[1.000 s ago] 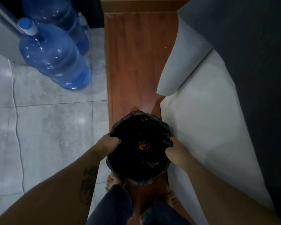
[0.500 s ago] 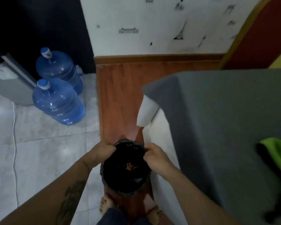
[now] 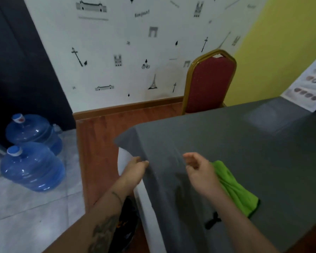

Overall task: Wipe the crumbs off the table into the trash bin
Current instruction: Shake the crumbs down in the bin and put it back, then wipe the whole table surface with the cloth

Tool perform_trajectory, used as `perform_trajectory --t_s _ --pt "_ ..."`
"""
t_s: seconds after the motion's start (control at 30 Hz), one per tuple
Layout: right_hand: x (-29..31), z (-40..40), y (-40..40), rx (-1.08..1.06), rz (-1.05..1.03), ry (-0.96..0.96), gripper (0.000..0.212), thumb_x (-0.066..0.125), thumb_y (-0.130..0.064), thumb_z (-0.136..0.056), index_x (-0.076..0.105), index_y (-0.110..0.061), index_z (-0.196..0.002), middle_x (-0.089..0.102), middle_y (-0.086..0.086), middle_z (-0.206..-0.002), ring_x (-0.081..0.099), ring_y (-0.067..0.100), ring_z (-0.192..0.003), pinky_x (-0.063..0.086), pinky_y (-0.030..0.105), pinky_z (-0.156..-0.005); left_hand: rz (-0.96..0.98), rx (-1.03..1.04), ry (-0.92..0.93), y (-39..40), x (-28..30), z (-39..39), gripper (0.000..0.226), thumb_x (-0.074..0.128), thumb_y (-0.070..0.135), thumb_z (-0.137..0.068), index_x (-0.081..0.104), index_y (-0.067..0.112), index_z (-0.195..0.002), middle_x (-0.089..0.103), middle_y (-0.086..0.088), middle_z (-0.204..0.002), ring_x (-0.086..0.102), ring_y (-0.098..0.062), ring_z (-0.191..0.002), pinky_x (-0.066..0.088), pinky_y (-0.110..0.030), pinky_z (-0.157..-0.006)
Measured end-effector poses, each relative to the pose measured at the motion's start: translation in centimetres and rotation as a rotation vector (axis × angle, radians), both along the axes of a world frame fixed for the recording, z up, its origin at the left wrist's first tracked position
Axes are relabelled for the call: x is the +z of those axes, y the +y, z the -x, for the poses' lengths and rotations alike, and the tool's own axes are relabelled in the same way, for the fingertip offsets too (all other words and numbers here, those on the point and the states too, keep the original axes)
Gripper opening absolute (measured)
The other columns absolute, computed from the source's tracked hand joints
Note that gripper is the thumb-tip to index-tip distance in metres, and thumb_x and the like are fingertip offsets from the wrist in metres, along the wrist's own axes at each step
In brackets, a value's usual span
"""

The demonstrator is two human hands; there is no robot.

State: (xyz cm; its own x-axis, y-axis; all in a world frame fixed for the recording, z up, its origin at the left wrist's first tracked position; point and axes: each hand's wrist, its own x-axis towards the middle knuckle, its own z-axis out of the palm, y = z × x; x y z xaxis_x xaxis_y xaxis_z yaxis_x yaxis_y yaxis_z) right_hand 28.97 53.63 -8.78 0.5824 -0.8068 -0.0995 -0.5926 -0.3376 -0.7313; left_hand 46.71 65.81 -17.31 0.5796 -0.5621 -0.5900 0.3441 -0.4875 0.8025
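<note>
I see the table point(image 3: 244, 152) filling the right half of my view, draped in a grey cloth that hangs over a white edge on its near side. Behind it stands a red chair point(image 3: 210, 83) with a gold frame, against a white wall printed with small Paris motifs. Two blue water jugs point(image 3: 33, 167) sit on the tiled floor at left, one behind the other. On the table near its front edge lies a crumpled green cloth point(image 3: 233, 189), just beside and partly under my right hand point(image 3: 201, 172). That hand hovers over the grey cover with fingers loosely curled and spread, holding nothing. My left hand point(image 3: 135, 170) is at the table's near left edge, below the corner, with thumb and fingertips close together where the grey cloth drops; whether they pinch it I cannot tell. The trash bin point(image 3: 126, 225), lined in black, stands on the floor below that edge, mostly hidden by my left forearm, with a speck of orange inside.
</note>
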Motion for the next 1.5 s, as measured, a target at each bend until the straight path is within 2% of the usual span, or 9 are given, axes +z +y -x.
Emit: perform_trajectory --t_s 0.1,0.17,0.27,0.53,0.73,0.9,1.13,1.3,1.5 --pt "-0.7 4.0 -4.2 0.05 0.191 0.706 0.066 0.053 -0.055 -0.082 0.033 -0.038 -0.144 0.028 0.012 -0.152 0.029 0.037 -0.138 0.027 0.054 -0.109 -0.117 0.118 -0.125 -3.8 1.8 4.2 0.065 0.054 0.043 -0.07 0.05 0.022 -0.131 0.059 -0.005 -0.129 0.06 -0.029 -0.112 0.047 -0.042 -0.102" --pt "-1.6 6.1 -5.9 0.144 0.11 0.847 0.081 0.045 -0.069 -0.081 0.011 -0.045 -0.15 0.002 0.01 -0.162 0.014 0.041 -0.143 0.02 0.059 -0.111 -0.245 0.194 -0.236 -5.6 2.9 7.2 0.072 0.049 0.032 -0.083 0.026 0.016 -0.149 0.042 -0.013 -0.143 0.048 -0.038 -0.125 0.039 -0.045 -0.107" --pt "-3.2 7.9 -6.7 0.316 0.253 0.781 0.084 0.041 -0.06 -0.08 0.004 -0.042 -0.153 0.001 0.007 -0.163 0.018 0.041 -0.138 0.025 0.057 -0.108 -0.334 0.22 -0.46 -6.8 2.6 10.7 0.075 0.044 0.023 -0.094 0.003 0.011 -0.157 0.028 -0.017 -0.153 0.046 -0.043 -0.124 0.04 -0.048 -0.104" --pt "-3.1 7.6 -7.6 0.625 0.34 0.393 0.062 0.05 -0.022 -0.074 0.033 -0.027 -0.133 0.024 0.013 -0.15 0.041 0.038 -0.121 0.04 0.047 -0.101 -0.4 0.313 -0.717 -7.1 0.6 12.3 0.062 0.042 0.021 -0.1 0.018 0.014 -0.156 0.038 -0.017 -0.149 0.048 -0.04 -0.125 0.04 -0.046 -0.1" --pt "-5.2 4.1 -5.7 0.887 0.443 0.176 0.042 0.053 -0.029 -0.089 0.044 -0.021 -0.129 0.024 0.02 -0.156 0.03 0.042 -0.138 0.033 0.05 -0.112 -0.25 0.5 -0.704 -6.1 0.2 12.0 0.051 0.04 0.009 -0.1 0.039 0.018 -0.151 0.049 -0.012 -0.148 0.048 -0.028 -0.133 0.031 -0.026 -0.106" --pt "-5.6 4.7 -7.7 1.049 0.648 0.318 0.07 0.048 -0.046 -0.078 0.035 -0.032 -0.145 0.016 0.01 -0.161 0.021 0.037 -0.142 0.025 0.057 -0.109 -0.271 0.535 -0.724 -6.4 -0.4 11.9 0.05 0.042 0.01 -0.099 0.043 0.018 -0.149 0.052 -0.008 -0.145 0.049 -0.025 -0.131 0.029 -0.022 -0.102" --pt "-5.5 0.3 -15.0 0.637 0.719 0.485 0.066 0.048 -0.041 -0.08 0.035 -0.046 -0.144 0.036 0.015 -0.141 0.038 0.035 -0.112 0.036 0.047 -0.093 -0.384 0.485 -0.739 -6.9 0.2 12.3 0.059 0.043 0.018 -0.093 0.035 0.022 -0.152 0.046 -0.001 -0.15 0.047 -0.023 -0.132 0.041 -0.037 -0.102" --pt "-4.3 0.3 -19.9 0.27 0.46 0.649 0.067 0.052 -0.032 -0.083 0.032 -0.037 -0.147 0.032 0.017 -0.132 0.035 0.04 -0.116 0.036 0.05 -0.098 -0.403 0.44 -0.73 -7.0 0.4 12.3 0.062 0.039 0.021 -0.092 0.028 0.023 -0.153 0.039 0.003 -0.154 0.043 -0.021 -0.135 0.044 -0.043 -0.101" --pt "-4.4 -1.0 -10.4 0.703 0.524 0.378 0.064 0.052 -0.023 -0.078 0.045 -0.032 -0.14 0.038 0.017 -0.135 0.04 0.037 -0.111 0.042 0.049 -0.097 -0.367 0.418 -0.721 -6.9 0.3 12.2 0.062 0.04 0.019 -0.092 0.029 0.022 -0.153 0.039 0.002 -0.154 0.043 -0.024 -0.135 0.046 -0.046 -0.098"
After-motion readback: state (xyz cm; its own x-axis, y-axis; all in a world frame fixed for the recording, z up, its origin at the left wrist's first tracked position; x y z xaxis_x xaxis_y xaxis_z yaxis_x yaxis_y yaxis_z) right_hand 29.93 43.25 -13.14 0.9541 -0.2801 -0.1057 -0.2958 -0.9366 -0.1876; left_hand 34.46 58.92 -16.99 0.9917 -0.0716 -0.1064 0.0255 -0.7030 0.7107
